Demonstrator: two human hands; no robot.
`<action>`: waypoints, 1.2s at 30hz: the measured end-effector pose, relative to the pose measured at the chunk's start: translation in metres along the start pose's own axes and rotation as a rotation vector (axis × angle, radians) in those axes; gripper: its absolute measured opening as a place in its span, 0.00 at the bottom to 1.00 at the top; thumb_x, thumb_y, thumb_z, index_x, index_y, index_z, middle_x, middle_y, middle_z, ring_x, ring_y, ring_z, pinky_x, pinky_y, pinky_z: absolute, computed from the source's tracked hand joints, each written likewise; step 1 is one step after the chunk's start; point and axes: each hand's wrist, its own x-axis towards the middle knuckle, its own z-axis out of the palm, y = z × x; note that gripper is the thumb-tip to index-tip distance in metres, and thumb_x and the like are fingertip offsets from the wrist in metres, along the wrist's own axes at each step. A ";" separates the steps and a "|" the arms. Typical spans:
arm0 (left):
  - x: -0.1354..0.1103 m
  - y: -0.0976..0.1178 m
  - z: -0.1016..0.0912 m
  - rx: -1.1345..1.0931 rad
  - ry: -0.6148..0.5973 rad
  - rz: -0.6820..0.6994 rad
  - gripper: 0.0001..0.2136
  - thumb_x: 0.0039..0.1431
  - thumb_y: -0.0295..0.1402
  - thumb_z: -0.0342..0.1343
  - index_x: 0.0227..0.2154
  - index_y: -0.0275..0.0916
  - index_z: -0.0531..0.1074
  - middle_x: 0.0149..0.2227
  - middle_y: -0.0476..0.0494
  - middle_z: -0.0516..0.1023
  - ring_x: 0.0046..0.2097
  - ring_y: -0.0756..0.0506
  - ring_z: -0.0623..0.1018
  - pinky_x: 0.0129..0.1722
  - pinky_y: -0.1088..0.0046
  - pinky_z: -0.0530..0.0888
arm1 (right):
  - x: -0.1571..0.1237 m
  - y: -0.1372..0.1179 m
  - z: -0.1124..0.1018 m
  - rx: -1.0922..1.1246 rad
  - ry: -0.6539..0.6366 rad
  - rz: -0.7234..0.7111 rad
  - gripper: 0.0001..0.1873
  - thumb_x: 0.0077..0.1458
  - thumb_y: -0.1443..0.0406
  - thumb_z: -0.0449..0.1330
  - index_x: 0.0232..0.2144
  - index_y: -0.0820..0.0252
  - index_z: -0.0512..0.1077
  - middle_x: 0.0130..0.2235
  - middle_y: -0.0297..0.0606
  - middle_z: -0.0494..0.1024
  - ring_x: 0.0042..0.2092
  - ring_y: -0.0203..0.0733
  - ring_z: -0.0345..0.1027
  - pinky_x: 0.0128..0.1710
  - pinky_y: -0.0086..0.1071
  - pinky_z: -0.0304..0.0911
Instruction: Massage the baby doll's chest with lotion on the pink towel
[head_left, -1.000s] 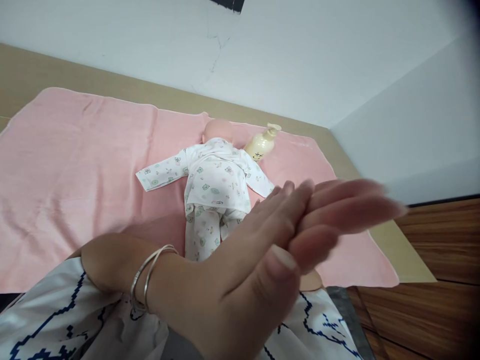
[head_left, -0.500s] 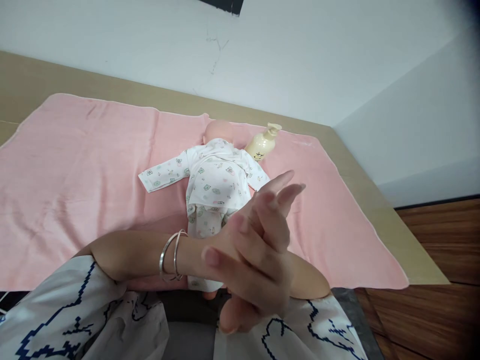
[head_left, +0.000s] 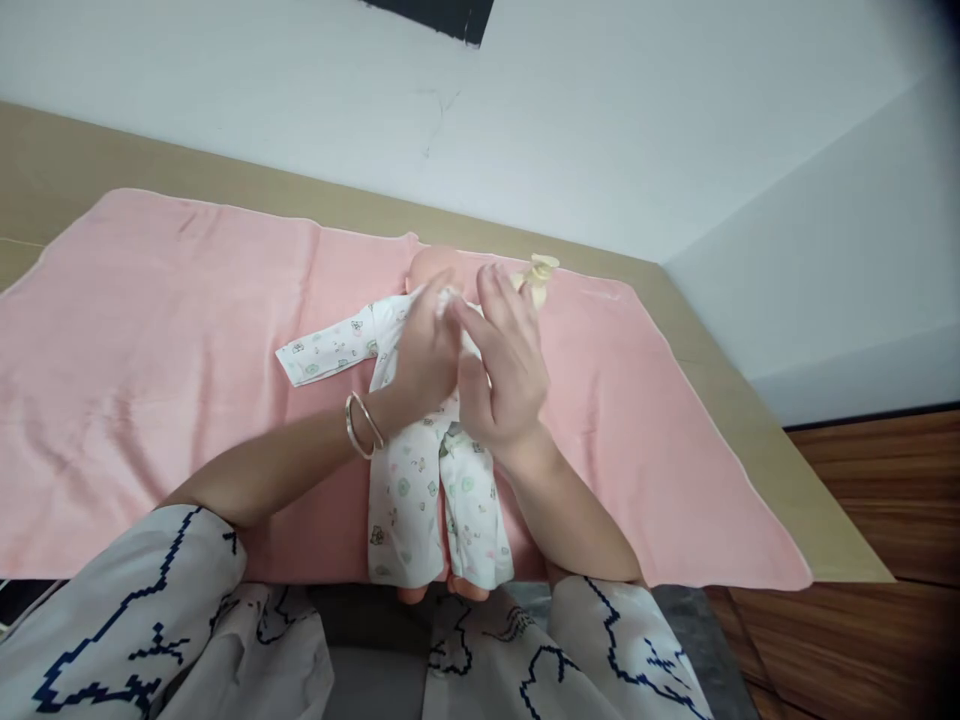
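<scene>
A baby doll (head_left: 405, 505) in a white printed top and trousers lies on a pink blanket (head_left: 187, 400), its feet toward me. My left hand (head_left: 429, 350), with bangles at the wrist, is raised over the doll's torso, fingers stretched upward and slightly blurred. Close beside it, my right hand (head_left: 508, 365) is held up with its fingers extended. Neither hand holds anything. Between them they cover much of the doll's chest and one of its arms. A cream pump bottle (head_left: 541, 270) by the doll's head is mostly hidden behind my right fingers.
Under the blanket is a light wooden tabletop (head_left: 757, 400), bordered at the back by a white wall (head_left: 300, 100). Brown wood-grain panels (head_left: 885, 500) stand at the right. My patterned sleeves (head_left: 112, 620) fill the lower corners.
My hands were clasped and crossed low in front of the doll's legs. They have parted and risen over its torso, fingers upward. The doll's legs now show; the bottle is more covered.
</scene>
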 end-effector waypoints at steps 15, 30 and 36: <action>0.065 -0.067 -0.019 0.400 0.245 0.472 0.14 0.71 0.40 0.43 0.46 0.41 0.72 0.51 0.41 0.78 0.57 0.41 0.74 0.61 0.60 0.67 | 0.021 0.081 0.054 0.008 -0.439 0.186 0.30 0.70 0.55 0.44 0.68 0.61 0.59 0.73 0.46 0.53 0.75 0.55 0.41 0.73 0.56 0.43; 0.078 -0.085 -0.029 0.595 0.227 0.769 0.25 0.72 0.51 0.37 0.48 0.38 0.71 0.51 0.35 0.78 0.56 0.39 0.75 0.60 0.51 0.70 | 0.017 0.072 0.061 -0.050 -0.361 0.316 0.32 0.68 0.56 0.48 0.68 0.69 0.58 0.72 0.54 0.54 0.74 0.56 0.45 0.72 0.55 0.47; 0.072 -0.084 -0.031 0.558 0.166 0.888 0.17 0.74 0.42 0.38 0.45 0.43 0.72 0.56 0.43 0.78 0.63 0.44 0.73 0.72 0.50 0.59 | 0.004 0.030 0.054 -0.219 -0.523 0.194 0.32 0.64 0.70 0.51 0.69 0.70 0.55 0.73 0.57 0.49 0.74 0.66 0.37 0.72 0.60 0.41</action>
